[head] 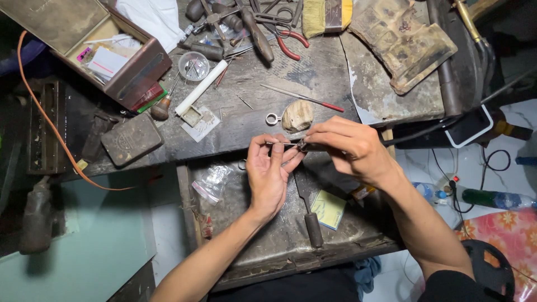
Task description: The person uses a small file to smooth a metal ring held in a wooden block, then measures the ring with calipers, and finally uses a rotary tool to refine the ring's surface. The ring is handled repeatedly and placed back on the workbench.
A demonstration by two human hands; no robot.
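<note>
One thin metal piece sits pinched between the left hand's thumb and fingertips, over the bench edge. At its three o'clock, the right hand grips a dark tool touching it.

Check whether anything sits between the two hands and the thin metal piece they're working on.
Nothing visible does. The left hand pinches the thin metal piece directly with its fingertips, and the right hand meets it from the other side with a small dark tool. The metal ring lies apart, on the bench.
</note>
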